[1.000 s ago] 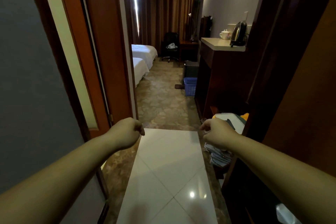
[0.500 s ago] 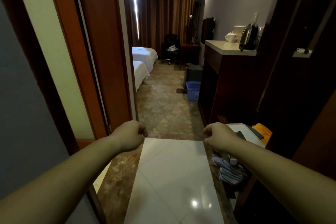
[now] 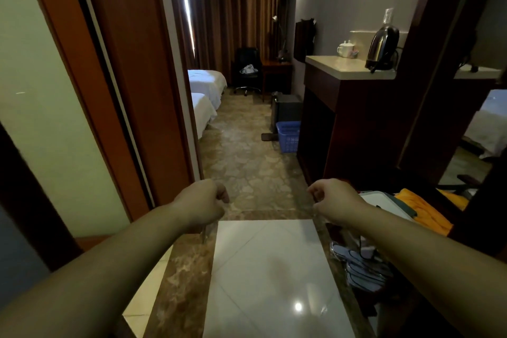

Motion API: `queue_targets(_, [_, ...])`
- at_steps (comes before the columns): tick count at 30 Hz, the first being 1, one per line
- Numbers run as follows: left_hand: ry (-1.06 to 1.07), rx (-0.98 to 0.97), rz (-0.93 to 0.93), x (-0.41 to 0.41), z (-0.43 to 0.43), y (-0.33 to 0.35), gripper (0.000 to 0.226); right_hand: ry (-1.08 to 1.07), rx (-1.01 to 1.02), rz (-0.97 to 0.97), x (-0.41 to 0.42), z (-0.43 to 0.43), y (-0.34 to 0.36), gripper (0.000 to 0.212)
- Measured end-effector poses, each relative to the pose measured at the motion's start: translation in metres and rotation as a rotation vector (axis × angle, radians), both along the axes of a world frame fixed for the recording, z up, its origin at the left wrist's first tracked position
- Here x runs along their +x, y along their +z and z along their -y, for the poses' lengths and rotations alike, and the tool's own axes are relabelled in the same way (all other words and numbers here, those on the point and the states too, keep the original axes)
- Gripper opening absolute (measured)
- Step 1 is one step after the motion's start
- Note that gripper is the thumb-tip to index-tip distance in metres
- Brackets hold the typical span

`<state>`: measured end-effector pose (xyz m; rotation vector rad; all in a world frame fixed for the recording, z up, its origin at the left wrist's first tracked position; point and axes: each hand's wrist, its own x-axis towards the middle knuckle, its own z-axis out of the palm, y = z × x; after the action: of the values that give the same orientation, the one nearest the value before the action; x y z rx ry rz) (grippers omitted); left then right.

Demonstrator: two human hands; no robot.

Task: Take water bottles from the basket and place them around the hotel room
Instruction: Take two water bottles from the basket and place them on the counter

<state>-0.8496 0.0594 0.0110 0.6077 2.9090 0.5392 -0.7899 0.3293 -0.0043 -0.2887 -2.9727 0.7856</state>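
Note:
I stand in the entry hall of a hotel room, both arms stretched forward. My left hand (image 3: pixel 201 204) is curled into a loose fist with nothing in it. My right hand (image 3: pixel 336 202) is curled the same way, also holding nothing. A blue plastic basket (image 3: pixel 288 136) stands on the floor further down the hall, beside the dark wooden cabinet (image 3: pixel 343 123). No water bottle shows in the basket or anywhere else from here.
A counter (image 3: pixel 345 68) on the cabinet carries a black kettle (image 3: pixel 382 48) and white cups (image 3: pixel 345 49). Two white beds (image 3: pixel 204 90) lie at left, a black chair (image 3: pixel 247 68) and desk at the far end. Open wooden door (image 3: pixel 142 77) left; slippers (image 3: pixel 359 266) and orange cloth (image 3: pixel 424 211) right.
The view has moved forward and swung slightly left along the hall; cabinet and basket look nearer. Both hands stay curled and held out in front.

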Motion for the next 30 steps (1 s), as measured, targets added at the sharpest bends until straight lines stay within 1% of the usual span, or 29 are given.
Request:
queue_targets(6, [0.002,-0.022,0.012,-0.042,-0.006,-0.012,0.029,-0.024,-0.002,0.039,-0.042,-0.002,-0.007,0.049])
queue_targets(8, [0.005,-0.085,-0.006,-0.055,-0.009,-0.016,0.028,-0.025,-0.008,0.031,-0.057,-0.004,-0.008,0.052])
queue_targets(10, [-0.006,-0.186,-0.072,-0.072,-0.013,-0.021,0.024,-0.025,-0.004,0.027,-0.074,-0.008,-0.010,0.058])
queue_targets(12, [0.004,-0.209,-0.109,-0.092,-0.019,-0.023,0.020,-0.009,0.017,0.027,-0.093,-0.014,-0.011,0.061])
queue_targets(14, [0.021,-0.207,-0.128,-0.113,-0.026,-0.023,0.020,0.012,0.032,0.028,-0.117,-0.023,-0.013,0.060])
queue_targets(17, [0.036,-0.189,-0.126,-0.146,-0.042,-0.025,0.023,0.014,0.002,0.035,-0.154,-0.039,-0.016,0.058])
queue_targets(21, [0.043,-0.095,-0.052,-0.195,-0.071,-0.021,0.024,0.043,0.007,0.074,-0.205,-0.064,-0.018,0.055])
queue_targets(24, [0.054,-0.068,-0.084,-0.234,-0.094,-0.018,0.026,0.030,0.008,0.076,-0.243,-0.085,-0.017,0.052])
queue_targets(26, [0.055,-0.065,-0.103,-0.256,-0.110,-0.020,0.031,0.030,0.008,0.076,-0.266,-0.099,-0.016,0.050])
queue_targets(30, [0.061,-0.070,-0.075,-0.292,-0.135,-0.029,0.045,0.023,0.007,0.072,-0.304,-0.123,-0.023,0.045])
